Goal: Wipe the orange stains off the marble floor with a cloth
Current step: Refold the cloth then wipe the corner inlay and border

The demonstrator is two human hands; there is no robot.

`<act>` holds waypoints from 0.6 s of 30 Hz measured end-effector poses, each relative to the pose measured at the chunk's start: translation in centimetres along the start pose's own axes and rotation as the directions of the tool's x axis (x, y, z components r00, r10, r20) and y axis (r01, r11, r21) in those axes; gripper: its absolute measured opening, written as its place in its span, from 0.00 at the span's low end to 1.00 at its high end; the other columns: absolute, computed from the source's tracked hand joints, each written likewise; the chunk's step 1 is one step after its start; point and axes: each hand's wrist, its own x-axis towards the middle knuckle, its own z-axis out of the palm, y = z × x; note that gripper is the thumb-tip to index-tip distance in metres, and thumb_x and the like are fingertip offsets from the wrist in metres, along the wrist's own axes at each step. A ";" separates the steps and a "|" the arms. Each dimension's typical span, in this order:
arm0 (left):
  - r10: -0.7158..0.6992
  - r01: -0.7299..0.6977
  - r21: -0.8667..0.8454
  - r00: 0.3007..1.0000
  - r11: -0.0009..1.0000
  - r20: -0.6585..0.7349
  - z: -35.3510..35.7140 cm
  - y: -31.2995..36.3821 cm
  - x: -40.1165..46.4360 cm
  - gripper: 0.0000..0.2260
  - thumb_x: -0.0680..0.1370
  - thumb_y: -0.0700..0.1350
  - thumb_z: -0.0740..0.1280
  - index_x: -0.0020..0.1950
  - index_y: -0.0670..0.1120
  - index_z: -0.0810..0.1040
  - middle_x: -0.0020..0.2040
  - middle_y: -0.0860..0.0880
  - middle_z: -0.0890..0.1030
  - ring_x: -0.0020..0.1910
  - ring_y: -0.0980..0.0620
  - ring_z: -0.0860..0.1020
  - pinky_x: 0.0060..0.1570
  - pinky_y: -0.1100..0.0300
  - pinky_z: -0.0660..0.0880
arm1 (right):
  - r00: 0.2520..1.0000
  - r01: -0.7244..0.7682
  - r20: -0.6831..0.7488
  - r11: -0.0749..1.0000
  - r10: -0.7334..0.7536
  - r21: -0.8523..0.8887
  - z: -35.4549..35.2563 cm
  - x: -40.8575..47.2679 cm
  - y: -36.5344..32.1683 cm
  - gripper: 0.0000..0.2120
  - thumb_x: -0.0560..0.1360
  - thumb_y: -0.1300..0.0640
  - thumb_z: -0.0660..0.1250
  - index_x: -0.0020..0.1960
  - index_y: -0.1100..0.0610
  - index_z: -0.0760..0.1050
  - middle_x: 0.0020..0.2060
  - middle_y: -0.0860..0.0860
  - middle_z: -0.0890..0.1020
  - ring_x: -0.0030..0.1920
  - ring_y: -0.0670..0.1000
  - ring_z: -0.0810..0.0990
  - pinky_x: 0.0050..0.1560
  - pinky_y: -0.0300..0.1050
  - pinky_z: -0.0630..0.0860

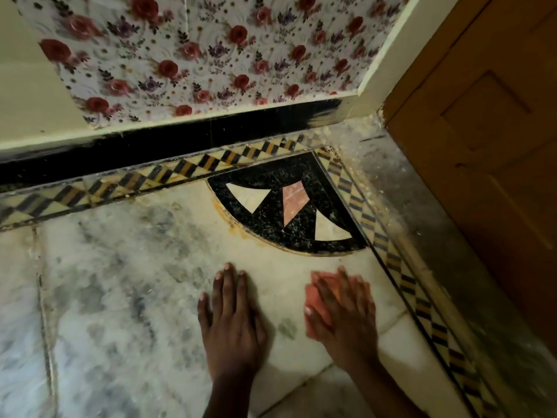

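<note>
My left hand (pixel 230 315) lies flat on the pale marble floor (pixel 144 267), fingers straight and pointing toward the wall. To its right, my right hand (pixel 343 309) presses a pink-orange cloth (pixel 313 300) onto the floor with spread fingers; the hand and cloth look blurred by motion, and most of the cloth is hidden under the palm. An orange stain (pixel 224 215) runs along the curved left edge of a black inlaid quarter circle (pixel 289 206) in the corner, a short way beyond both hands.
A checkered border strip (pixel 401 267) runs along the right side and the far wall. Behind it are a black skirting (pixel 150 146) and floral wall covering (pixel 196 49). A brown wooden door (pixel 488 146) stands at the right.
</note>
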 end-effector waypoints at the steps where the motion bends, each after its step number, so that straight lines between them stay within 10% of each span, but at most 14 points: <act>1: -0.004 0.004 0.005 1.000 1.000 0.006 -0.1 0.0 0.0 0.30 0.81 0.51 0.54 0.83 0.46 0.67 0.86 0.46 0.60 0.84 0.44 0.63 0.79 0.38 0.60 | 0.992 -0.123 -0.004 0.992 0.123 0.016 0.1 -0.2 1.7 0.35 0.79 0.25 0.46 0.84 0.33 0.52 0.86 0.53 0.56 0.84 0.65 0.55 0.80 0.67 0.56; 5: -0.005 0.005 0.007 1.000 1.000 0.011 0.0 0.5 0.1 0.30 0.81 0.52 0.53 0.83 0.46 0.67 0.86 0.45 0.61 0.84 0.44 0.63 0.80 0.39 0.57 | 0.828 -0.556 0.045 0.808 0.559 0.195 -1.3 7.6 4.4 0.39 0.77 0.26 0.40 0.85 0.39 0.51 0.85 0.59 0.54 0.83 0.70 0.53 0.80 0.74 0.50; 12: -0.001 0.000 0.024 0.999 1.000 0.032 -0.2 0.5 0.1 0.30 0.81 0.52 0.55 0.83 0.46 0.68 0.86 0.46 0.61 0.84 0.44 0.63 0.80 0.41 0.56 | 0.999 -0.040 -0.030 0.996 0.043 0.075 -0.1 4.9 2.4 0.34 0.79 0.27 0.48 0.83 0.30 0.45 0.87 0.50 0.51 0.85 0.64 0.49 0.82 0.67 0.49; 18: 0.058 -0.059 0.019 0.997 0.998 0.049 -1.2 0.2 0.8 0.30 0.79 0.54 0.57 0.81 0.45 0.70 0.83 0.44 0.67 0.80 0.39 0.68 0.75 0.38 0.64 | 0.851 -0.513 -0.009 0.835 0.525 0.198 -0.7 4.9 7.8 0.40 0.75 0.23 0.40 0.84 0.36 0.53 0.85 0.57 0.55 0.84 0.68 0.49 0.81 0.72 0.45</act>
